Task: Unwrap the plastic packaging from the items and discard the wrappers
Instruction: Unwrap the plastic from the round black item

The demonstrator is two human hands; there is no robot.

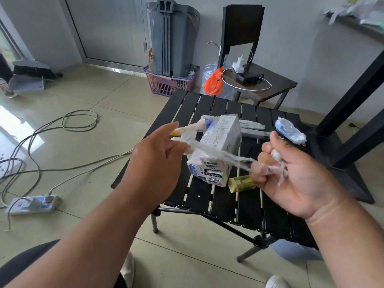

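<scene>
Above the black slatted tabletop point(220, 196) both my hands are raised, and everything else sits relative to it. Behind the tabletop, against the wall, stands a grey bin point(172, 36) in a purple basket point(166, 84), with a dark chair point(259, 84) just to its right carrying a charger and a white cable; an orange bag point(213, 84) hangs between chair and tabletop. On the floor to the left of the tabletop lie loose cables and a white power strip point(31, 204). At the middle of the tabletop stands a white box point(216, 150), tilted, still partly covered in plastic film. My left hand point(155, 161) is in front of the box's left side, its fingers point(176, 142) curled round a wrapped item point(191, 129) with a yellow tip showing. A twisted strand of plastic wrap point(224, 156) stretches taut from there across the front of the box to my right hand point(295, 173), whose fingers point(261, 163) are closed on the bunched end of it. Toward the tabletop's far right corner lies a wrapped blue and white object point(291, 132), and behind the box lie long wrapped items point(251, 125). Near the box's lower right corner, just under my right hand, rests a small yellow-green box point(241, 182).
</scene>
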